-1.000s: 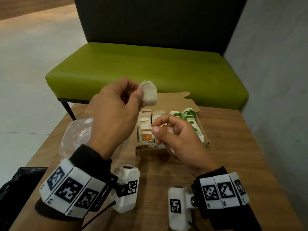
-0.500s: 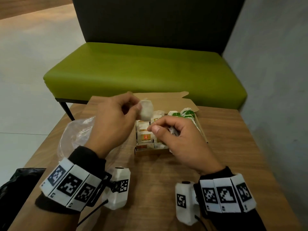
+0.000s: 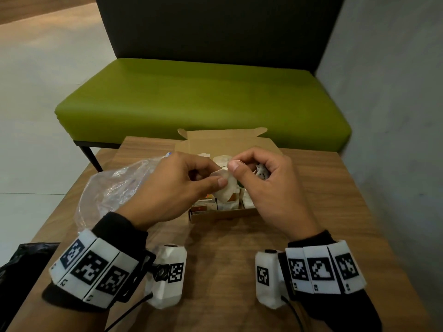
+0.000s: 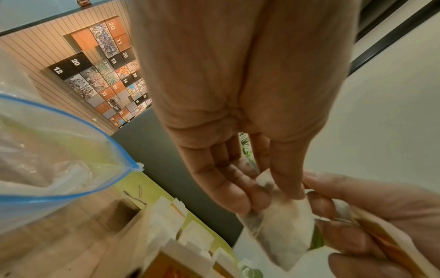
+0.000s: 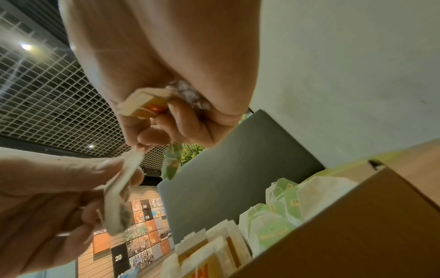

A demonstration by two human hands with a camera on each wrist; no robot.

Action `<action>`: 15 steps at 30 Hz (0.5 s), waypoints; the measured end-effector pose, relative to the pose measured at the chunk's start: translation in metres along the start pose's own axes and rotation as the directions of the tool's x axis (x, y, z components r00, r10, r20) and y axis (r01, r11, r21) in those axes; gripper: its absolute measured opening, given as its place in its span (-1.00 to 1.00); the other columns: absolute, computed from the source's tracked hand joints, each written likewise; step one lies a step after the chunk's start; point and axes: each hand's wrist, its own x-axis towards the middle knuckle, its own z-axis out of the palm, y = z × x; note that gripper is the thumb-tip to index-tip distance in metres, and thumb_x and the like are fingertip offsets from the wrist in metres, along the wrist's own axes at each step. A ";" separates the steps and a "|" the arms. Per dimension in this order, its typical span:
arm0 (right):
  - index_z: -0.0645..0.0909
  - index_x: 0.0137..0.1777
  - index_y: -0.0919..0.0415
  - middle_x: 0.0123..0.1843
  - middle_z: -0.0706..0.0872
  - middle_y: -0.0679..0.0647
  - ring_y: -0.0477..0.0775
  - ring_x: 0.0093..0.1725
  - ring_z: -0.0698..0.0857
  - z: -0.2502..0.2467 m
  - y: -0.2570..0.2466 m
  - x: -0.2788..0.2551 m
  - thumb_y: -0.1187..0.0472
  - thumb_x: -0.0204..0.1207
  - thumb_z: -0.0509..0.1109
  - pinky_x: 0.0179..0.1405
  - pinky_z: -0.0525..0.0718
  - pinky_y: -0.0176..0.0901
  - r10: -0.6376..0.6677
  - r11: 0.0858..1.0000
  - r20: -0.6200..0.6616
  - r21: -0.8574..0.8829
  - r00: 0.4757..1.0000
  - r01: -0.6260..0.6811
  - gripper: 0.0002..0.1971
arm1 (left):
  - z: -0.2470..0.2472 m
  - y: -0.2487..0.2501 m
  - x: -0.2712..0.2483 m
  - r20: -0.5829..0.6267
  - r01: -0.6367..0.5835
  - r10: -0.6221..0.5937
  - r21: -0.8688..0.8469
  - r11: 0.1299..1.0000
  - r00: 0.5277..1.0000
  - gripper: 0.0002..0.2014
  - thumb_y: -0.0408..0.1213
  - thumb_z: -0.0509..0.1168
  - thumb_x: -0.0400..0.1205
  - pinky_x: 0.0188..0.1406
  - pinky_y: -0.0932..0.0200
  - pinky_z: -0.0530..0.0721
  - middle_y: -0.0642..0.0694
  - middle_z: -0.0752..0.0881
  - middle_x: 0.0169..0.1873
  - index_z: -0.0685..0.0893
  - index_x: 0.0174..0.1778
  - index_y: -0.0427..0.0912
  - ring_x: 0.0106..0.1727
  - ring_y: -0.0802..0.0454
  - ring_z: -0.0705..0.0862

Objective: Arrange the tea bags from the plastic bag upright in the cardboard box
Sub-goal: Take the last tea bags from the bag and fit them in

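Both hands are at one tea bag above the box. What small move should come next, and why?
Probably lower the tea bag upright into the cardboard box. The left hand pinches it just above the box, the right hand touches its top, and bags inside already stand in rows.

A wooden table [image 3: 323,212] with a brown grain fills the near part of the head view. Beyond its far edge stands a bench with a green padded seat [image 3: 203,99] and a tall dark backrest [image 3: 215,27]; a thin black leg [image 3: 90,154] shows under the seat's left corner. A grey wall [image 3: 395,92] runs along the right side. Pale floor [image 3: 31,104] spreads to the left. At the near left edge lies a crumpled black bag [image 3: 16,267]. The wrist views show a slatted wall with numbered photo tiles [image 4: 107,71] and a white grid ceiling [image 5: 43,94] with small lights.
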 end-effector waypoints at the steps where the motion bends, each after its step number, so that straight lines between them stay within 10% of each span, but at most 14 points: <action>1: 0.79 -0.10 0.06 -0.23 0.77 -0.18 -0.14 -0.17 0.74 0.000 0.000 0.000 0.16 0.61 0.51 -0.20 0.72 -0.21 -0.001 1.000 -0.004 0.004 1.000 0.001 -0.93 | 0.001 0.000 0.000 0.007 0.003 -0.003 -0.012 1.000 1.000 -0.90 -0.07 0.47 0.57 -0.21 -0.32 0.67 -0.30 0.76 -0.30 0.84 -0.14 0.01 -0.22 -0.35 0.67; 15: 0.79 0.02 0.19 -0.10 0.81 0.00 -0.02 -0.04 0.74 0.010 0.017 -0.001 0.25 0.68 0.43 -0.03 0.69 -0.13 0.066 0.986 0.153 0.141 0.986 -0.088 -0.90 | -0.005 0.007 -0.001 -0.049 0.035 -0.061 -0.409 0.912 0.997 -0.72 -0.17 0.39 0.50 -0.16 0.16 0.70 -0.39 0.76 -0.05 0.75 -0.01 -0.30 -0.12 -0.01 0.72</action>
